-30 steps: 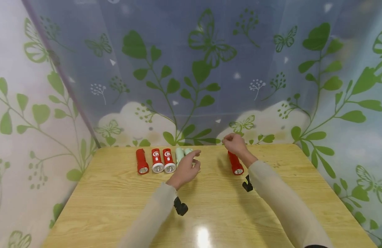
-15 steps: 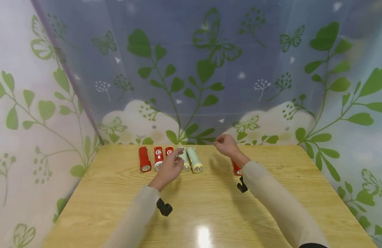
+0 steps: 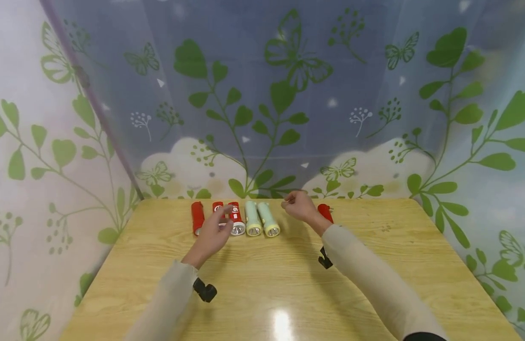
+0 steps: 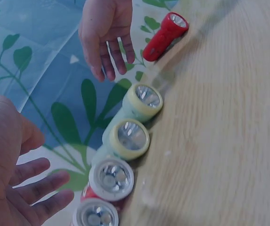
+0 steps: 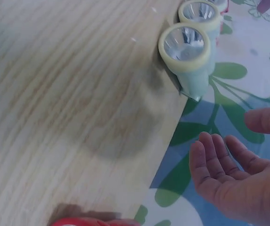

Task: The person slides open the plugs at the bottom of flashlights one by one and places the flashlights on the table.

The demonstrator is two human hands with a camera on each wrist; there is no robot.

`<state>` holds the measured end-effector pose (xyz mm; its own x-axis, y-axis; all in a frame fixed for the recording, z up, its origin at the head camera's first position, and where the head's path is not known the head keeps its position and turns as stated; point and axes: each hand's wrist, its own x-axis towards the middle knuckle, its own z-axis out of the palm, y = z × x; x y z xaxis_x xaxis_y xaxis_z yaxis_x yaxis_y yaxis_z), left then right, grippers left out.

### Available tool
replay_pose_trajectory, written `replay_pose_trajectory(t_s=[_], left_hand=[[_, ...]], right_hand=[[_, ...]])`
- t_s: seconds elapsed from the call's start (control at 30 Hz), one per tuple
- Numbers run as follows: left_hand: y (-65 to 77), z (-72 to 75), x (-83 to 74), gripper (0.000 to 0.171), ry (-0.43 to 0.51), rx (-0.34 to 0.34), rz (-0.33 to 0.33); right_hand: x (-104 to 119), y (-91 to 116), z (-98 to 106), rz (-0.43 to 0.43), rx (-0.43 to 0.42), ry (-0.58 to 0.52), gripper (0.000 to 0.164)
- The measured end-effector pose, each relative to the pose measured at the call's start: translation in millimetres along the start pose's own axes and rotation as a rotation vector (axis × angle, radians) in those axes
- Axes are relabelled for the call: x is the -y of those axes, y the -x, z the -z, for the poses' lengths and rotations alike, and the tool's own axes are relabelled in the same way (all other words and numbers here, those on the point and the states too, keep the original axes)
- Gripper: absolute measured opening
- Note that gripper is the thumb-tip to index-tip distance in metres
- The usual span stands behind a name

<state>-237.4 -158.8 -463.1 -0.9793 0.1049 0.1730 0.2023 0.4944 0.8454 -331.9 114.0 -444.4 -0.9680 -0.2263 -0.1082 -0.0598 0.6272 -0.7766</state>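
A row of flashlights lies near the table's back edge in the head view. At its left is a plain red flashlight (image 3: 197, 215), then two red-and-white flashlights (image 3: 236, 215), then two pale green flashlights (image 3: 268, 220) with yellow rims. My left hand (image 3: 210, 237) hovers over the red-and-white pair, hiding part of one; its fingers are spread and hold nothing. Right of the green pair, my right hand (image 3: 301, 207) hangs above the back edge, fingers loosely bent and empty in the right wrist view. Another red flashlight (image 4: 165, 36) lies apart to the right, partly covered by my right forearm.
The wooden table (image 3: 262, 284) ends against a hanging cloth (image 3: 245, 94) printed with leaves and butterflies, which also rises at both sides. A small black camera mount (image 3: 204, 290) sits at my left wrist, another (image 3: 325, 258) at my right.
My left hand has moved left, from over the green flashlights to over the red-and-white ones, uncovering the green pair. My right hand has shifted left, away from the lone red flashlight.
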Motion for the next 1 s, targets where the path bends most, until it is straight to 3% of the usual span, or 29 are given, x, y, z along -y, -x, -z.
replay_pose_trajectory(t_s=[0.13,0.37,0.67,1.0], left_hand=[[5.7,6.2,7.1,0.047,-0.025,-0.007,-0.002],[16.7,15.2,16.3,0.047,-0.026,-0.004,0.054],[31.4,20.6,28.1,0.043,-0.020,-0.014,0.048],[37.6,19.6,33.5,0.043,-0.009,0.005,0.081]], right_hand=[[-1,0,-9,0.007,0.014,0.013,0.036],[0,-6,-22,0.032,0.008,0.022,0.037],[1,-8,-34,0.002,0.029,0.026,0.040],[0,-11,-44,-0.052,0.045,0.036,0.041]])
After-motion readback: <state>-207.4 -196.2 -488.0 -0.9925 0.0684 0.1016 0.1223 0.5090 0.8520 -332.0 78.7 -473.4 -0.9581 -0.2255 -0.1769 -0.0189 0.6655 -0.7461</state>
